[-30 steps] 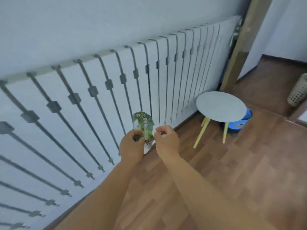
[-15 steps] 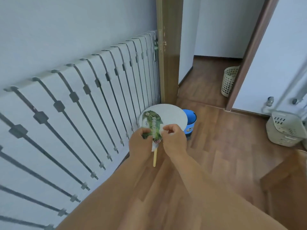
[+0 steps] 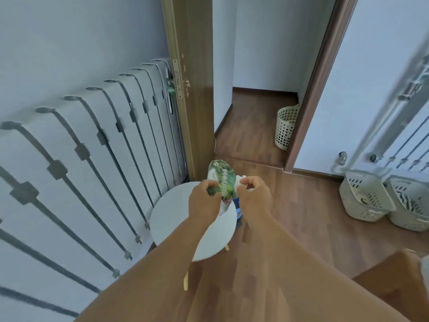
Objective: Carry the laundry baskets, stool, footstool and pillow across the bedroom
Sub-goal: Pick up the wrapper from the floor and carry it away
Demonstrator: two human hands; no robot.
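Standing against the right wall, two pale laundry baskets (image 3: 366,201) sit side by side on the wooden floor (image 3: 301,217), touching each other; the right one (image 3: 411,205) holds something striped. The round white stool (image 3: 171,219) with pale wooden legs is near the radiator (image 3: 92,170), directly under the person's arms. Something blue shows just behind its far edge, mostly hidden.

Above the stool, the left hand (image 3: 204,202) curls its fingers around a green printed packet (image 3: 221,180) and grips the lower part of it. The right hand (image 3: 254,196) pinches a small white piece at the right edge of the packet, with the fingers bent.

Farther away, past the open wooden door (image 3: 197,89), a tall perforated basket (image 3: 285,126) stands in the hallway, beside the door frame.
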